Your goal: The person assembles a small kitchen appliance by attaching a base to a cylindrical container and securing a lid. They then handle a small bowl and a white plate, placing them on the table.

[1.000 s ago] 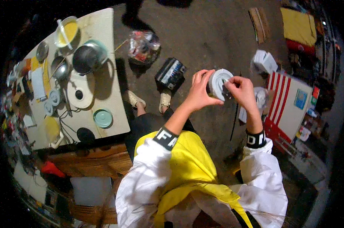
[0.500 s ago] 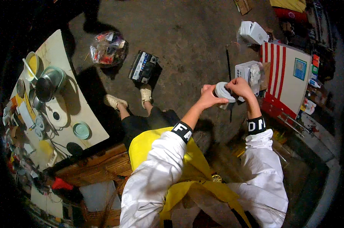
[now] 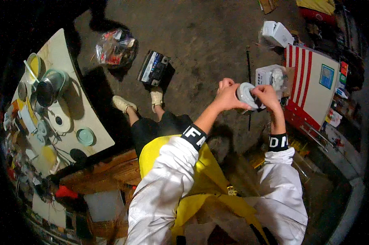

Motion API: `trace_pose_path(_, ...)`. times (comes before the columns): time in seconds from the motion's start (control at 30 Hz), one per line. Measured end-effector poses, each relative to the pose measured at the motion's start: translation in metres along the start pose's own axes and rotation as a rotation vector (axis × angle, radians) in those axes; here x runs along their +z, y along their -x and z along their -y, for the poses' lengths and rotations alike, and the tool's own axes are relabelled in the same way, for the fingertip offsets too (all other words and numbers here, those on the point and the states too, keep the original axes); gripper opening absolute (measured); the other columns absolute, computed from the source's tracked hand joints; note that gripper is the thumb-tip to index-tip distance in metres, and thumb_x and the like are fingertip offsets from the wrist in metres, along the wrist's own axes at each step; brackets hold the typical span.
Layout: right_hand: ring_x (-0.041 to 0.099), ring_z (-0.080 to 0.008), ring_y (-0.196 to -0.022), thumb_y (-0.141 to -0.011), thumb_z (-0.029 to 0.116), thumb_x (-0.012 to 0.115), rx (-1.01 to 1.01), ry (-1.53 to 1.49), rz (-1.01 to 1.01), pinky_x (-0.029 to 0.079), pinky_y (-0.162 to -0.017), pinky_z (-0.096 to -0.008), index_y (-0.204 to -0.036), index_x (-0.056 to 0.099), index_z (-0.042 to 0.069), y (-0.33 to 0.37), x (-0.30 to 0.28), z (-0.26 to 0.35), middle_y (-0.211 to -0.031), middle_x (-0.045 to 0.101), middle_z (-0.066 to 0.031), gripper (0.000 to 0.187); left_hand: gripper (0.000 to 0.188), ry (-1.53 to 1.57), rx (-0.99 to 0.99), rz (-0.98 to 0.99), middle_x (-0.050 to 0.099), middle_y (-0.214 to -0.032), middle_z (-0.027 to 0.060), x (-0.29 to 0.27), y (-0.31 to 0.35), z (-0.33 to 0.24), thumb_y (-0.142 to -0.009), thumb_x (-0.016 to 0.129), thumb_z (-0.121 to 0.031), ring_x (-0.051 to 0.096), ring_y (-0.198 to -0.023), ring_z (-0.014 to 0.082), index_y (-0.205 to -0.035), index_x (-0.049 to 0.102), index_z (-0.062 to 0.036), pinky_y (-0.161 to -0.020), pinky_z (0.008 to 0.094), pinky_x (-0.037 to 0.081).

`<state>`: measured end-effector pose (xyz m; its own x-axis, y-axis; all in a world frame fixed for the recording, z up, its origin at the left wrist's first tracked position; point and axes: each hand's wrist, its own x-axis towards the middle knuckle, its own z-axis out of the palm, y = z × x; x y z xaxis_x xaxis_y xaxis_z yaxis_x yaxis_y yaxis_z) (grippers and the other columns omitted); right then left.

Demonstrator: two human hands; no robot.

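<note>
A round, whitish, ring-like piece (image 3: 245,94) with a dark hollow on its right side is held up between my hands. Its exact kind is unclear. My left hand (image 3: 228,97) grips it from the left, thumb along the near edge and fingers curled behind the far side. At its right edge, the fingers of my right hand (image 3: 267,97) are pinched together against the dark hollow. Whether a small part sits between those fingertips is hidden.
An opened white box (image 3: 267,76) stands on the floor beyond my right hand, beside a red-striped white panel (image 3: 311,81). A black battery-like block (image 3: 154,68) and a bag of items (image 3: 116,49) lie ahead. Left, a table (image 3: 95,134) carries bowls and pots. Someone's pale shoes (image 3: 123,104) are nearby.
Both hands have shifted slightly right with the round piece. It has tilted, so its ring face and dark hollow now show differently.
</note>
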<state>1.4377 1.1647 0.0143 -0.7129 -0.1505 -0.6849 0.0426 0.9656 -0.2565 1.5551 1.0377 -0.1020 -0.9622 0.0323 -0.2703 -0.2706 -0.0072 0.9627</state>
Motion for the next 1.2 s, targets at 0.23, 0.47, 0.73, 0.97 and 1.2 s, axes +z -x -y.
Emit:
trace_pose_path(0.23, 0.048, -0.0093, -0.055, -0.081, 0.027, 0.067, -0.04, 0.109, 0.062, 0.039, -0.051, -0.0302, -0.07, 0.062, -0.002, 0.009, 0.02, 0.007, -0.057, 0.055, -0.0035, 0.032, 0.111, 0.064, -0.086, 0.01, 0.038, -0.132, 0.0202, 0.014, 0.022, 0.035, -0.047, 0.086, -0.06, 0.033, -0.124, 0.0384, -0.138, 0.045, -0.01, -0.105, 0.0473, 0.032)
trace_pose_path(0.47, 0.043, -0.0095, -0.058, -0.087, 0.026, 0.064, -0.202, -0.04, -0.09, 0.036, -0.055, -0.0286, -0.077, 0.058, -0.002, 0.006, 0.07, 0.027, -0.061, 0.049, -0.0024, 0.03, 0.077, -0.101, -0.435, -0.285, 0.042, -0.136, 0.0211, -0.041, 0.067, 0.097, -0.066, 0.082, -0.046, 0.038, -0.125, 0.0394, -0.125, 0.056, -0.0049, -0.104, 0.0448, 0.036)
trace_pose_path(0.73, 0.04, -0.0051, -0.06, -0.087, 0.022, 0.067, -0.235, -0.161, 0.01, 0.034, -0.054, -0.024, -0.079, 0.06, 0.0, 0.028, 0.08, 0.106, -0.063, 0.047, 0.0045, 0.024, 0.041, 1.106, -0.532, -0.263, 0.061, -0.109, -0.0006, -0.094, 0.093, 0.08, -0.089, 0.061, -0.05, 0.057, -0.082, 0.0218, -0.105, 0.059, -0.0125, -0.08, 0.0402, 0.051)
trace_pose_path(0.97, 0.049, -0.006, -0.072, -0.074, 0.016, 0.08, -0.215, -0.068, 0.122, 0.04, -0.064, -0.022, -0.092, 0.06, 0.002, 0.074, 0.07, 0.156, -0.076, 0.052, 0.0031, 0.03, 0.061, 1.81, -0.291, 0.108, 0.057, -0.125, 0.0075, -0.112, 0.089, 0.025, -0.089, 0.058, -0.054, 0.057, -0.111, 0.0239, -0.13, 0.049, -0.0093, -0.092, 0.0429, 0.048)
trace_pose_path(1.2, 0.042, -0.0323, -0.131, -0.052, 0.029, 0.093, -0.554, -0.018, -0.126, 0.035, -0.108, -0.0402, -0.144, 0.029, 0.001, 0.066, 0.108, 0.157, -0.141, 0.041, -0.02, 0.116, 0.049, 1.705, -0.233, -0.289, 0.056, -0.119, 0.0046, -0.125, 0.099, 0.018, -0.089, 0.063, -0.04, 0.056, -0.11, 0.0195, -0.125, 0.051, -0.0105, -0.093, 0.0379, 0.046)
